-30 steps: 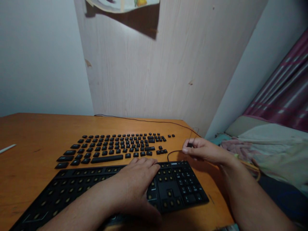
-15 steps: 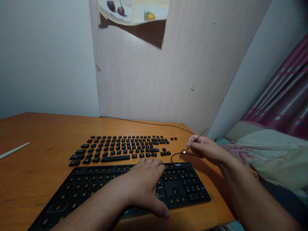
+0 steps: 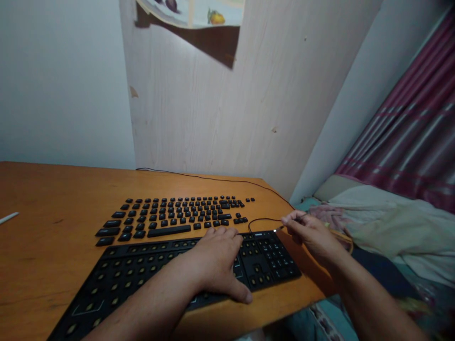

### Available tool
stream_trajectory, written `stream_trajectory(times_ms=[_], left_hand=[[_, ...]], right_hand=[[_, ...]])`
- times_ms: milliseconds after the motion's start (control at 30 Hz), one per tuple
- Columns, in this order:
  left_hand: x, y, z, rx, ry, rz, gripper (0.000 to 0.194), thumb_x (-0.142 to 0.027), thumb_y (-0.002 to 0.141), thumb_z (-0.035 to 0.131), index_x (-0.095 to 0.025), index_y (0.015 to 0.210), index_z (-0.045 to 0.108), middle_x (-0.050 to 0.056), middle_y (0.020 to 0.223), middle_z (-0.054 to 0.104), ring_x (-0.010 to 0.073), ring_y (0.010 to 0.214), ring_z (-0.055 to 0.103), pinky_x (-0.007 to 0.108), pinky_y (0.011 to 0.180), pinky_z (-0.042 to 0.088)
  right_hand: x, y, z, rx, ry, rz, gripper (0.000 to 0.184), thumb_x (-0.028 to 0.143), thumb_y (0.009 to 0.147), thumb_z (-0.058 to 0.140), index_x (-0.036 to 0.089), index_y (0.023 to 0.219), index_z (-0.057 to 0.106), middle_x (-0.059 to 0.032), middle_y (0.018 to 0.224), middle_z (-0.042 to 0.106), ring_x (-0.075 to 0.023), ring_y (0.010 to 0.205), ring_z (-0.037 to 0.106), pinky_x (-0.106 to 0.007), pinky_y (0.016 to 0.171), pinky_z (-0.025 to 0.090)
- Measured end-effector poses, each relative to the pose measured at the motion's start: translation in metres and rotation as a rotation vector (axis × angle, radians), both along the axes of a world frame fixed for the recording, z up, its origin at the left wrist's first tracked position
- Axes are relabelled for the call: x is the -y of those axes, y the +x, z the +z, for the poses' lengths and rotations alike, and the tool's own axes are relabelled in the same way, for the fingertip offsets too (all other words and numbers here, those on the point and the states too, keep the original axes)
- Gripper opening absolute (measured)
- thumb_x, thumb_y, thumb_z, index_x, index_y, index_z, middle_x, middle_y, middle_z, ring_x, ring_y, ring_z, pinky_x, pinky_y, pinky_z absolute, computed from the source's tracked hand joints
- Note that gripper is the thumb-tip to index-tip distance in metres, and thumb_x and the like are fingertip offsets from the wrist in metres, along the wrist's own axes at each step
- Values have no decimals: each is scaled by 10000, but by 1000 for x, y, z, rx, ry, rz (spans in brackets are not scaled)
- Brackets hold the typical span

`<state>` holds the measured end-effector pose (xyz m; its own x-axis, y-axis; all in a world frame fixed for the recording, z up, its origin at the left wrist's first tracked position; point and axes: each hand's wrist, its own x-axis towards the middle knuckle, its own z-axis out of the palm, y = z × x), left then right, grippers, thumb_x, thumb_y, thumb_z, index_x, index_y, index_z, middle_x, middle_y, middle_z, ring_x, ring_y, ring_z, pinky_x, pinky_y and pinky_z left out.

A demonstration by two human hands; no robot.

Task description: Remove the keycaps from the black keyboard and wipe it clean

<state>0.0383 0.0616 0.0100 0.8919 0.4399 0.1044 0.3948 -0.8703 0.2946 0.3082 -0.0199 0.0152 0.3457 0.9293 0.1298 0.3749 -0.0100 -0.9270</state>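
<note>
A black keyboard base [image 3: 149, 279] with its keycaps taken off lies on the orange wooden desk [image 3: 50, 189]. Behind it the loose black keycaps [image 3: 174, 215] are laid out in keyboard order. My left hand [image 3: 215, 260] rests flat on the base, fingers spread, thumb over its front edge. My right hand [image 3: 309, 232] hovers at the base's right end, fingers pinched on a thin metal tool [image 3: 289, 222] whose tip points at the top right corner of the base.
The keyboard's black cable [image 3: 213, 178] loops near the right hand and runs along the desk's back edge. A white pen-like object [image 3: 7, 218] lies at far left. A bed with blankets [image 3: 387, 222] and a striped curtain [image 3: 408, 142] are to the right.
My right hand has dropped from the desk's far right corner toward the keyboard base's right end, and a thin tool now shows in its fingers. The left hand stays on the base.
</note>
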Motion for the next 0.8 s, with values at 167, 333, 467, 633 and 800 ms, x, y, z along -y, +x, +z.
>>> stream_trajectory(times_ms=[167,333,467,633,800], left_hand=[[-3,1,-4,-4,24,-15,1032,-802,477,670,-162,1277,544,166,1321,529,394,1186,486,528,1030,365],[-3,2,-3,10,36,-10,1017,-793,465,682,-161,1253,565,160,1292,548,390,1161,500,533,1029,364],[-2,2,-1,12,35,-14,1005,-783,468,688,-163,1250,569,161,1290,550,385,1157,503,528,1027,365],[-2,2,0,6,26,-10,1010,-773,471,693,-157,1261,561,166,1303,541,383,1151,508,523,1013,383],[-3,3,-1,14,26,-15,1006,-773,467,695,-165,1258,565,155,1284,551,379,1149,504,519,1018,380]], right_hand=[[8,-14,-5,46,30,-69,377,558,793,651,204,804,523,64,585,430,-88,474,342,-225,447,257],[9,-21,-11,25,48,-100,369,539,774,675,208,780,513,52,587,469,-100,486,379,-230,458,275],[6,-21,-23,-41,98,-97,333,502,788,675,211,790,514,48,623,495,-109,519,408,-234,494,305],[2,-20,-32,-84,114,-115,313,476,792,680,209,797,516,49,625,495,-115,533,423,-235,509,327],[-1,-16,-38,-53,115,-128,334,499,777,683,207,796,522,42,621,507,-128,536,456,-241,512,348]])
